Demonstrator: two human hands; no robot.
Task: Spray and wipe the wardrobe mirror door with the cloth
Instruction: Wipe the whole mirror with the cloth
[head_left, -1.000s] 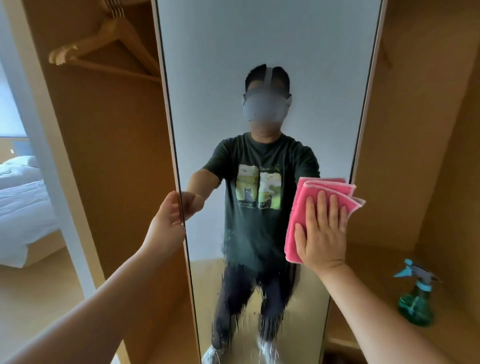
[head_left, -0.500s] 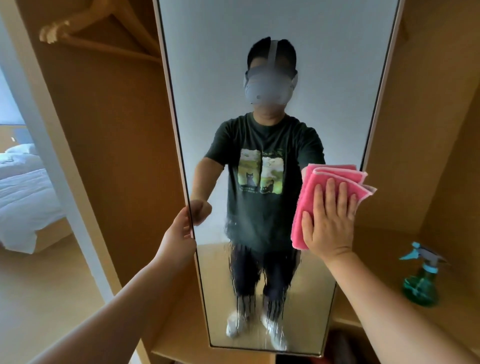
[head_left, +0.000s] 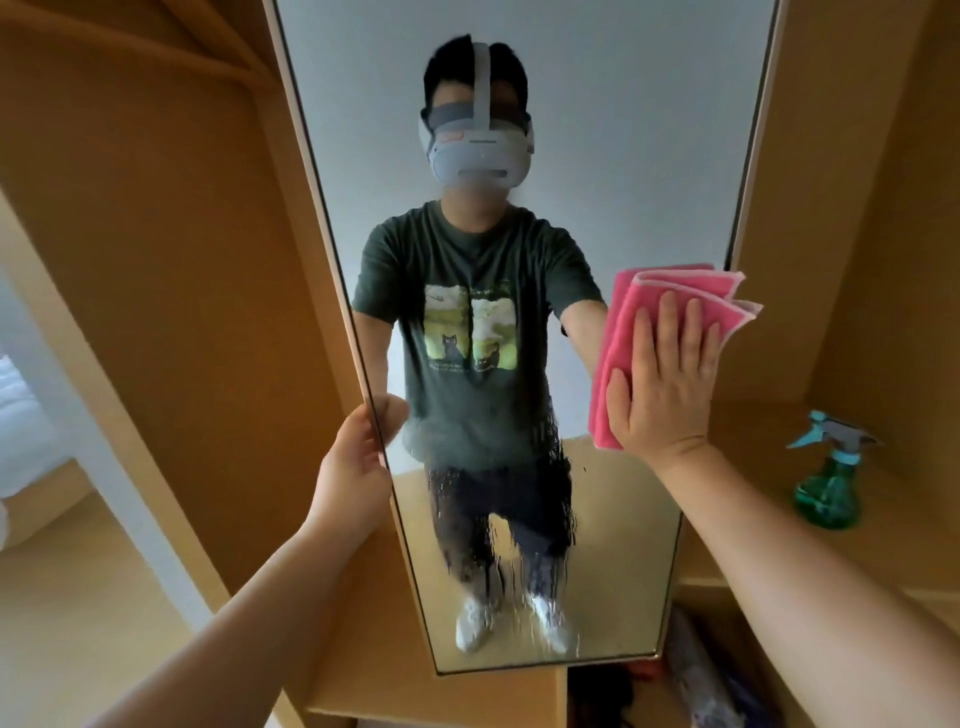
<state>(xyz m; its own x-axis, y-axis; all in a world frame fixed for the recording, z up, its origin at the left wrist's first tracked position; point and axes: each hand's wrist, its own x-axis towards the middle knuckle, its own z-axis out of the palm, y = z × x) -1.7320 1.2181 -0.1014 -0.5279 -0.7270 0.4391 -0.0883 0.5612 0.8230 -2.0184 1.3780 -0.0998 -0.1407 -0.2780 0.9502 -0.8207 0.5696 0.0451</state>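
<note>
1. The wardrobe (head_left: 171, 270) is seen as brown wood panels filling the left and right of the frame, with a shelf at the right.
2. The mirror door (head_left: 613, 130) is stood tall through the centre of the frame; wet streaks are seen on its lower half, and a person in a dark T-shirt is reflected in it.
3. The left hand (head_left: 353, 467) is curled round the door's left edge at centre left, thumb on the glass side.
4. The right hand (head_left: 662, 379) is laid flat at centre right, fingers straight and slightly spread, pressed on the cloth.
5. The folded pink cloth (head_left: 675, 291) is held against the glass near the door's right edge.
6. A green spray bottle (head_left: 828, 480) is stood on the shelf at the right, well apart from both hands.
</note>
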